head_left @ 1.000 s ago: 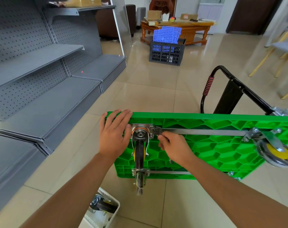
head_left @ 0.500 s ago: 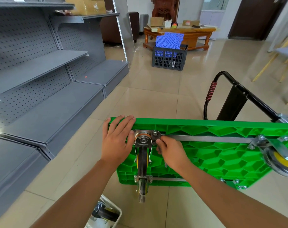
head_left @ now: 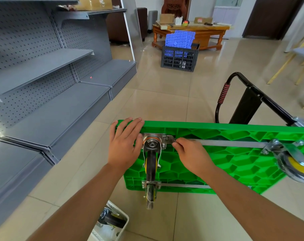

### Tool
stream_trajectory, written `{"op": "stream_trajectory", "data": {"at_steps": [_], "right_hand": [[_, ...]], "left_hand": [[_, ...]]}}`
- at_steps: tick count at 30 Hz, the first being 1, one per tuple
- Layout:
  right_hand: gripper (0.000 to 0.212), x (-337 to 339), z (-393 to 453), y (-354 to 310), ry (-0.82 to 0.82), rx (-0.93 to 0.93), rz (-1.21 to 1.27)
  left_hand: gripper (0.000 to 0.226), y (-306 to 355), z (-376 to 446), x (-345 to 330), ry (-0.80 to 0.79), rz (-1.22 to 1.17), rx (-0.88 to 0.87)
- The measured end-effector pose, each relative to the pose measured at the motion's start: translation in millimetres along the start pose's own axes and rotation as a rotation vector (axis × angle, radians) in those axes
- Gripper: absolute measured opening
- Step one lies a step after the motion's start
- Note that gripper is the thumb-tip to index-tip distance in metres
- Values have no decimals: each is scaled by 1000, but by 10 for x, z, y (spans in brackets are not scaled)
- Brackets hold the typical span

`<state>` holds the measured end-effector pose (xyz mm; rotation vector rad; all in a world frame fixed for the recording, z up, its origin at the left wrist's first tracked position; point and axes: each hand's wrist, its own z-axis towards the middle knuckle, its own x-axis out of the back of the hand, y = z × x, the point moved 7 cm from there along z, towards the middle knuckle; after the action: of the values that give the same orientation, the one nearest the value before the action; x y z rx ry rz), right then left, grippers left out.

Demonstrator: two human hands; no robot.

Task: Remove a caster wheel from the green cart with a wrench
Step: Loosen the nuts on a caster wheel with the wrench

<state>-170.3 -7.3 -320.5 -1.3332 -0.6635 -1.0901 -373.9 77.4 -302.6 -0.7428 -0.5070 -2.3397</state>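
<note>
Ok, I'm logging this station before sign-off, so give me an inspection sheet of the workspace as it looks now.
Surface: beige tiled floor.
Job's things: green cart on its side; caster wheel bolted on; wrench at its plate.
Clutter: white bin holding a spare caster.
Grips: left hand flat on the cart's edge; right hand holds the wrench.
Cables: nothing seen.
Surroundings: grey shelving, dark crate, wooden table.

The right hand is swinging the wrench about the bolt at the caster plate: its handle, earlier angled down beside the plate, is now lying nearly level along the steel bar.
</note>
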Motion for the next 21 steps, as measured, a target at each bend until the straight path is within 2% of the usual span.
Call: {"op": "stream_trajectory", "data": {"at_steps": [5, 9, 17, 19, 21], "right_hand": [[31, -169, -28, 75, -46, -115, 309], [30, -246, -32, 18, -61, -178, 426], [32, -379, 22, -34, -44, -237, 486], [33, -351, 35, -40, -25, -211, 458], [32, -289, 44, -62, 11, -141, 329]], "left_hand": [[41, 2, 5, 5, 6, 0, 6], [41, 5, 8, 10, 8, -4, 1], [41, -3, 5, -3, -10, -2, 12], [41, -1, 9, 0, -9, -3, 13], [42, 0, 9, 2, -9, -2, 14]]}}
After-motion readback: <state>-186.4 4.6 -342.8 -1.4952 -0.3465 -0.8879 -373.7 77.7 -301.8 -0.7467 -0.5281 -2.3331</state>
